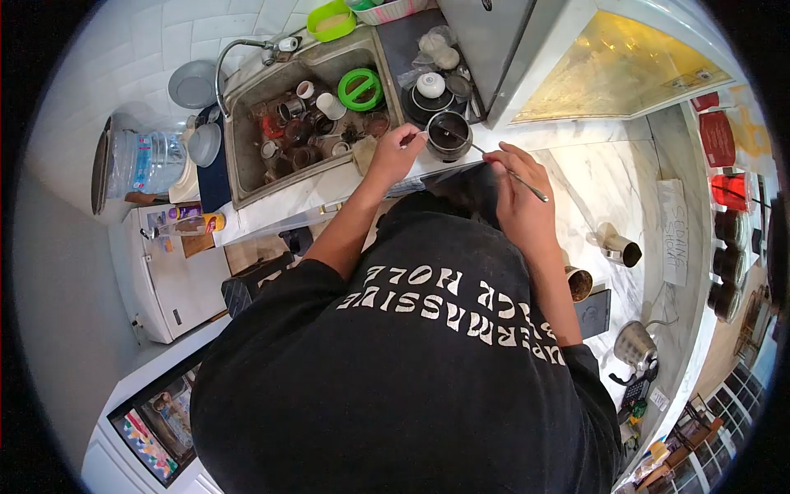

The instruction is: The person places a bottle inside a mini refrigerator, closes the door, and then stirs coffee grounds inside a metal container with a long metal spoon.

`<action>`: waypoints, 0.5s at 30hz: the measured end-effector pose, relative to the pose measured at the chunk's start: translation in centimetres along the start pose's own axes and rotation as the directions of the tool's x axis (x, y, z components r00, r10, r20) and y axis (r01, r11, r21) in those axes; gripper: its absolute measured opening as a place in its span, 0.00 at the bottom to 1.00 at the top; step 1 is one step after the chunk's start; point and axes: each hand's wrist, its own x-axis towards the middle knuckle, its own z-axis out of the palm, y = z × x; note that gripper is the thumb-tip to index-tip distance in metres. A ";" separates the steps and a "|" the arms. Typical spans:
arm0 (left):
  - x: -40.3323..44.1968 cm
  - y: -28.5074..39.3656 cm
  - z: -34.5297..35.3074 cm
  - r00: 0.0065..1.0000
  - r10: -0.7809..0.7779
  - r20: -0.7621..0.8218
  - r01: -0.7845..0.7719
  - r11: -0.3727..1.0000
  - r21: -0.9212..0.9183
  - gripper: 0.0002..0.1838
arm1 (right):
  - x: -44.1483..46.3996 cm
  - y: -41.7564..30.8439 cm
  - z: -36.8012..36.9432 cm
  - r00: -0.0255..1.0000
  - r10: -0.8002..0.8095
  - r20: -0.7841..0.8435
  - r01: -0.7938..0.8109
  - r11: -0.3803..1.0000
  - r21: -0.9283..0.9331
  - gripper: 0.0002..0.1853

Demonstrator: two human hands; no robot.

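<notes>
Two bare hands at a round dark vessel (pixel 450 156), with a slim metal utensil (pixel 527 187).
Left hand (pixel 397 151): fingertips pinched together at the vessel's left edge, exact grip too small to tell. Right hand (pixel 524 211): fingers clamped on the utensil, which slants into the vessel's mouth; the dipped end is unclear. Vessel located between the hands, just ahead of the right; dark contents. Just beyond the left hand: small white round-topped item (pixel 429 85) on dark dishes. Left of the left hand: metal sink (pixel 233 169) of jars and cups, green round lid (pixel 360 89) within. Right of the right hand: steel cup (pixel 621 251); farther, kettle (pixel 635 346). Well left: large clear water bottle (pixel 152 165).
</notes>
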 end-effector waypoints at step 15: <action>0.1 -0.1 -0.1 0.999 0.033 0.006 -0.033 0.999 -0.004 0.13 | 0.7 0.0 0.6 0.998 -0.021 -0.051 0.016 0.996 -0.090 0.06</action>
